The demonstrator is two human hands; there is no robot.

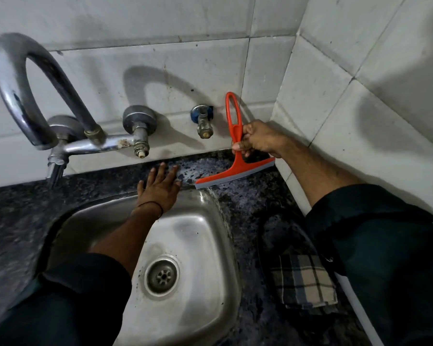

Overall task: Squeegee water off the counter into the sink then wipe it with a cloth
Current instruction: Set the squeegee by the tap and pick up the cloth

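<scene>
Right hand [256, 139]: grasping squeegee [235, 168], blade on wet counter [238, 201].
Left hand [160, 186]: flat, fingers released.
Left: cloth [303, 280] unused.

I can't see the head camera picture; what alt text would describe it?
A person's right hand grips an orange plastic squeegee, blade on the wet black speckled counter behind a steel sink. The left hand rests flat at the sink's back rim; a folded plaid cloth lies nearby.

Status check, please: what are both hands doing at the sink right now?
Right hand shut on orange squeegee, blade on wet counter. Left hand flat, open, at sink rim, in the blade's path. Checked cloth lying unused.
</scene>
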